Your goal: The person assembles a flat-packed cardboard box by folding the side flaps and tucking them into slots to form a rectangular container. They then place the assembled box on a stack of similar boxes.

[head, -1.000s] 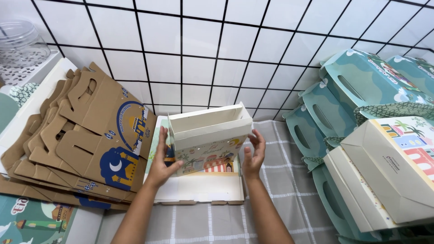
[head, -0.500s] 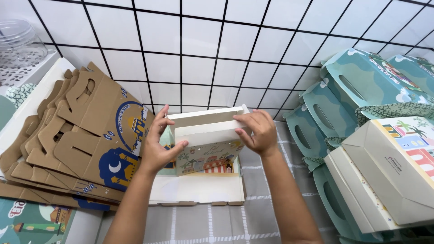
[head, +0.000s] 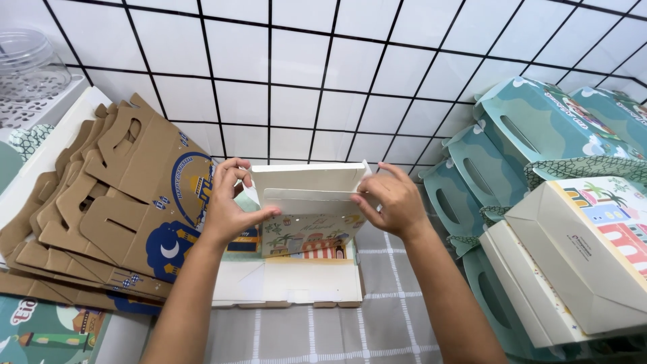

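Mid-fold on the white carton (head: 306, 202) — left hand (head: 229, 205) and right hand (head: 391, 202) pinching flaps, probably; tucking next needs even pressure.

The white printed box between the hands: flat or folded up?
Partly folded up: the box has raised walls, pressed by both hands.

Landmark: white box (head: 306, 195), held between left hand (head: 226, 209) and right hand (head: 391, 202).
Left of box: brown flats (head: 101, 209) close in.
Right of box: teal boxes (head: 485, 182) crowd near.
Behind box: tiled wall (head: 303, 81).
Front of box: checked cloth (head: 384, 323) open between forearms.
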